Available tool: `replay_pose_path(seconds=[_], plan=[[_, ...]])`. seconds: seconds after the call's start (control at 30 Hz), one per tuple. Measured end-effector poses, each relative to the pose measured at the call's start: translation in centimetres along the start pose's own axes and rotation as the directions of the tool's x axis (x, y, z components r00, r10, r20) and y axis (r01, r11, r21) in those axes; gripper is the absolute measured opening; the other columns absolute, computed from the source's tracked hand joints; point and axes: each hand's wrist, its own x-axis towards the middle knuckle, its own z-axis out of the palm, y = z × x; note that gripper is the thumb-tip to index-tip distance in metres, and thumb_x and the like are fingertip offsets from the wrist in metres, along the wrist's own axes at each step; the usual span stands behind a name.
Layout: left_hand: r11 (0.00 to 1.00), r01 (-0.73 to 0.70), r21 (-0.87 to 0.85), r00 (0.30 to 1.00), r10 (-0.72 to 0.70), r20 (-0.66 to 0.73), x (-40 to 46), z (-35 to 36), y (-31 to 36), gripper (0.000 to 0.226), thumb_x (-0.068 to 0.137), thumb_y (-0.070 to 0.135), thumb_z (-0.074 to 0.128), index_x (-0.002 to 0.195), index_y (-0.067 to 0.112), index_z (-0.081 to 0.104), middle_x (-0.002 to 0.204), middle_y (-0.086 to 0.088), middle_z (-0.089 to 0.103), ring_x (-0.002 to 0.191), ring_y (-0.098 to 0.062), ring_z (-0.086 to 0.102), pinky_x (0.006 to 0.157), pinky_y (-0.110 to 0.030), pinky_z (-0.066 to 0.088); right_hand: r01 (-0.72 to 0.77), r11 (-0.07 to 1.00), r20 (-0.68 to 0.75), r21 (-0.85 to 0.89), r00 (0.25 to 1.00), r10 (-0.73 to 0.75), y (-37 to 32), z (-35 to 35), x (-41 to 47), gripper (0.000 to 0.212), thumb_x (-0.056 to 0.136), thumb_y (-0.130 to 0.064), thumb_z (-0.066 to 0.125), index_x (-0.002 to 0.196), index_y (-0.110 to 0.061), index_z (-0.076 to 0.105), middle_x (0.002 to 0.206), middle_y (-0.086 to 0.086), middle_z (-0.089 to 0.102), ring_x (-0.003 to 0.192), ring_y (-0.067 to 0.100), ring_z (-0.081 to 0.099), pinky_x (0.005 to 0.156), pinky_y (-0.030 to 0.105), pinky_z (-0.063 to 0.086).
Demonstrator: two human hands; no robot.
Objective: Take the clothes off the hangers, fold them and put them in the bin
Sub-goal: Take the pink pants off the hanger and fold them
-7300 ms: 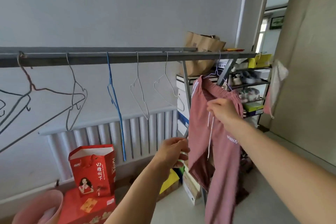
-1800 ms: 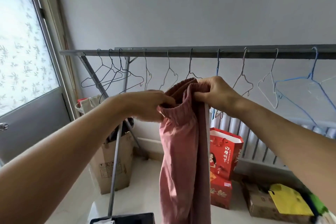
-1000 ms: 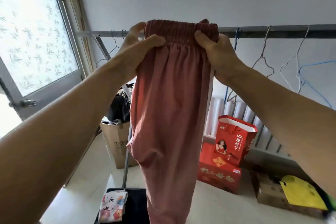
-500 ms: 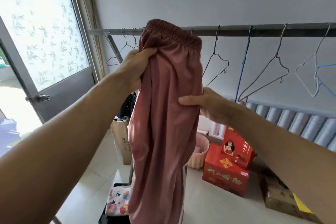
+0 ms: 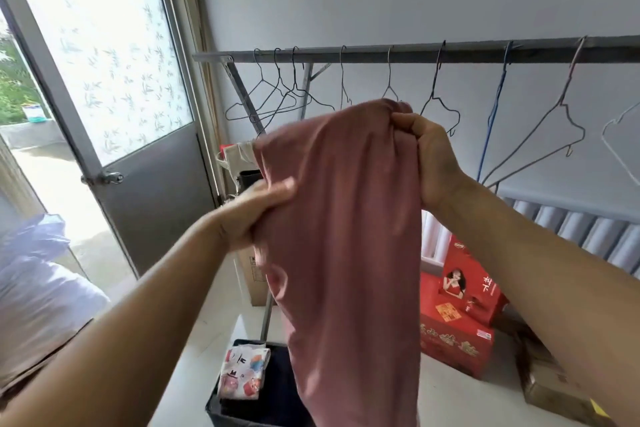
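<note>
From the head camera, we hold the pink trousers up in the air in front of the clothes rail, clear of the bare wire hangers. Our left hand is clamped on the cloth at its lower left edge, fingers curled into a bunch of fabric; our right hand pinches a gathered peak of it higher up, near the top. The rest drapes down between our arms, its lower end hanging over the dark bin on the floor, where a printed garment already lies. We judge the cloth light, soft and limp: it sags wherever unsupported and keeps no shape, so we would take it at edges and corners, pull it taut between both hands, then double it over before lowering it in
</note>
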Motion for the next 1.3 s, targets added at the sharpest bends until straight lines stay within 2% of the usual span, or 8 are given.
replay_pose_path(seconds=[0.3,0.4,0.57,0.73,0.83,1.03,1.17,1.3], plan=[[0.933,-0.023,-0.358,0.999,0.011,-0.037,-1.2,-0.3,-3.9,0.038,0.055,0.018,0.084,0.090,0.010,0.076,0.083,-0.009,0.073,0.071,-0.019,0.071,0.068,-0.028,0.060,-0.148,0.977,0.096,-0.154,0.982,0.164,0.8,-4.3,-1.1,0.063,0.074,-0.061,0.069,0.116,-0.013,0.070,0.109,0.009,0.072,0.098,0.022,0.070,0.085,0.034,0.057],[0.856,-0.106,-0.507,0.994,0.083,-0.068,-0.6,0.4,-3.4,0.026,0.082,0.024,0.064,0.105,0.013,0.067,0.087,-0.008,0.072,0.077,-0.019,0.071,0.075,-0.029,0.060,-0.260,0.869,0.114,-0.421,0.935,0.335,3.0,-5.2,-1.5,0.044,0.061,-0.031,0.089,0.097,-0.010,0.074,0.096,0.012,0.070,0.076,0.020,0.068,0.069,0.029,0.056],[0.787,-0.079,-0.611,0.994,0.109,0.011,-1.4,-1.0,-3.3,0.092,0.072,0.080,0.050,0.134,0.014,0.060,0.137,-0.014,0.059,0.127,-0.031,0.056,0.109,-0.047,0.043,-0.148,0.985,0.013,-0.083,0.989,0.150,2.8,-5.2,-0.6,0.028,0.091,-0.012,0.053,0.078,-0.014,0.078,0.078,0.005,0.075,0.067,0.013,0.070,0.068,0.023,0.058],[0.987,0.103,-0.124,0.994,-0.105,-0.010,-2.3,-1.2,-3.2,0.053,0.058,0.034,0.093,0.105,0.014,0.077,0.115,-0.015,0.071,0.097,-0.022,0.072,0.082,-0.032,0.059,-0.234,0.901,0.017,-0.365,0.966,0.257,4.5,-4.1,-0.7,0.022,0.084,0.008,0.057,0.101,0.000,0.069,0.088,0.010,0.075,0.077,0.020,0.073,0.074,0.034,0.061],[0.962,-0.061,-0.267,0.972,-0.003,-0.234,-1.9,-1.4,-2.8,0.016,0.080,0.014,0.071,0.095,0.017,0.074,0.085,-0.006,0.074,0.071,-0.014,0.071,0.065,-0.026,0.059,-0.159,0.941,0.002,-0.297,0.986,0.167,4.1,-3.5,0.0,0.020,0.091,0.004,0.053,0.095,-0.006,0.071,0.077,0.005,0.074,0.069,0.013,0.071,0.066,0.025,0.059],[0.988,-0.006,-0.157,0.962,-0.037,-0.271,-1.6,-1.1,-2.6,0.026,0.092,0.011,0.060,0.115,0.014,0.072,0.101,-0.010,0.073,0.082,-0.019,0.070,0.076,-0.033,0.062,-0.202,0.794,0.051,-0.573,0.959,0.280,5.2,-4.5,-0.2,0.025,0.087,-0.001,0.064,0.108,-0.011,0.073,0.100,0.009,0.074,0.091,0.021,0.070,0.091,0.038,0.056],[0.969,-0.084,-0.234,0.926,-0.011,-0.378,-0.9,-1.2,-1.5,0.026,0.093,0.013,0.061,0.117,0.007,0.067,0.098,-0.012,0.072,0.078,-0.018,0.071,0.078,-0.034,0.060,-0.195,0.948,-0.119,-0.252,0.978,0.170,4.6,-4.8,0.8,0.021,0.091,-0.003,0.059,0.108,-0.008,0.070,0.084,0.008,0.075,0.074,0.019,0.072,0.073,0.032,0.061],[0.994,-0.091,-0.055,0.885,0.055,-0.463,-0.1,-0.7,-0.8,0.014,0.092,0.006,0.063,0.104,0.008,0.069,0.085,-0.004,0.074,0.075,-0.015,0.069,0.074,-0.028,0.060,-0.174,0.869,-0.113,-0.462,0.984,0.137,4.2,-4.7,1.1,0.025,0.088,0.004,0.062,0.112,0.000,0.066,0.089,0.012,0.072,0.074,0.021,0.070,0.073,0.030,0.059]])
